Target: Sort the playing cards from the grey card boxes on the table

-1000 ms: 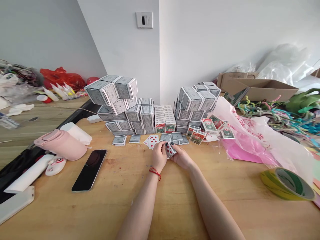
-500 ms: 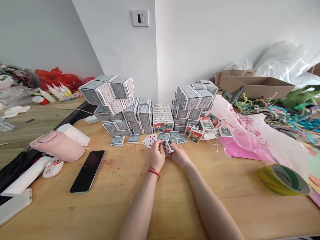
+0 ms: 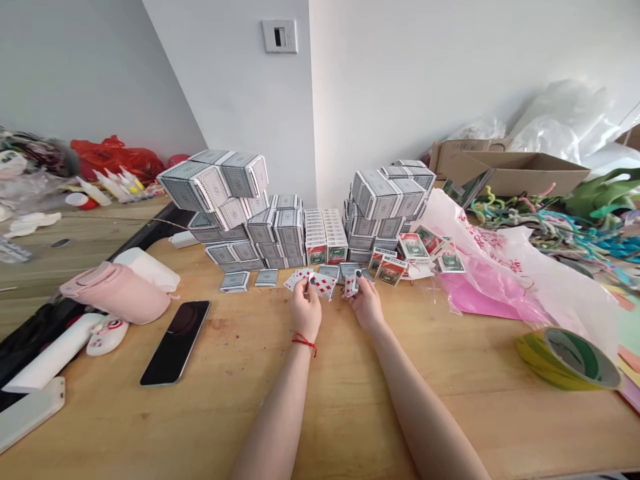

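Note:
My left hand (image 3: pixel 306 308), with a red string on its wrist, pinches a face-up red diamond card (image 3: pixel 324 285) just above the wooden table (image 3: pixel 320 400). My right hand (image 3: pixel 367 305) grips a small stack of cards (image 3: pixel 351 285) a little to the right of it. Between and behind the hands lie fanned face-up red cards (image 3: pixel 297 278) and small face-down card piles (image 3: pixel 235 281). Tall stacks of grey-backed card boxes (image 3: pixel 235 200) rise against the wall, with a second stack (image 3: pixel 387 197) to the right.
A black phone (image 3: pixel 175 341), a pink bottle (image 3: pixel 115 293) and white rolls lie at the left. Loose red-green card boxes (image 3: pixel 413 248), a pink plastic bag (image 3: pixel 495 280) and a yellow-green tape roll (image 3: pixel 570 357) are at the right. Cardboard boxes (image 3: pixel 510 170) stand behind.
My hands have parted: the left drew a single diamond card away to the left, while the right keeps the rest of the stack. The view shifted slightly.

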The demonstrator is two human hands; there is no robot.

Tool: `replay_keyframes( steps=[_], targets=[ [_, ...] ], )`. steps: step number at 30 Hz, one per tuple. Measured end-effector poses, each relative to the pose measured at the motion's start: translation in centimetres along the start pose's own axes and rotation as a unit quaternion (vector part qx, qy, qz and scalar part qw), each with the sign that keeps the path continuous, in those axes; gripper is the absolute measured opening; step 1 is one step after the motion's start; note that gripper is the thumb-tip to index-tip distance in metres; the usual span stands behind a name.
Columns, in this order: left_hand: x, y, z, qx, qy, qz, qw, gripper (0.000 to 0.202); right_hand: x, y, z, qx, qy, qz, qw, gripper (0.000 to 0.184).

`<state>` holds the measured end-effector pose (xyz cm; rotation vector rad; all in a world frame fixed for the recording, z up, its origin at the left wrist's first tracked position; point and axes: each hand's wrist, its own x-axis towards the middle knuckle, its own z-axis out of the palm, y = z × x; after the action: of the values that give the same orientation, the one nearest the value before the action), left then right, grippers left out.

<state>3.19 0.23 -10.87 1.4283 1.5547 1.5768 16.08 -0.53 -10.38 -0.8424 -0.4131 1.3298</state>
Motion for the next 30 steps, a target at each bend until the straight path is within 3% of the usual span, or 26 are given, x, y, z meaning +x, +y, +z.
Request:
replay_keyframes(
  steps=[5,10,13,19,30],
  targets=[
    [-0.08,0.21,0.04,-0.010,-0.019,-0.001,1.000,0.023,-0.16,-0.10,-0.14,0.004,-0.060,0.043,0.997,0.030],
    [-0.59,0.56,0.13,0.004,-0.066,0.024,0.998,0.020,-0.17,0.33,-0.21,0.006,-0.059,0.045,0.997,0.029],
    [-0.66,0.56,0.12,0.016,-0.055,0.031,0.998,0.019,-0.04,0.17,-0.36,0.016,-0.043,0.032,0.998,0.029],
    [-0.10,0.10,-0.08,0.005,0.019,0.013,1.000,0.020,-0.11,-0.19,-0.37,0.013,-0.054,0.037,0.998,0.030],
    [-0.63,0.20,0.35,-0.033,-0.035,0.037,0.998,0.019,-0.55,-0.22,0.04,0.020,-0.048,0.033,0.998,0.023]
  ],
)
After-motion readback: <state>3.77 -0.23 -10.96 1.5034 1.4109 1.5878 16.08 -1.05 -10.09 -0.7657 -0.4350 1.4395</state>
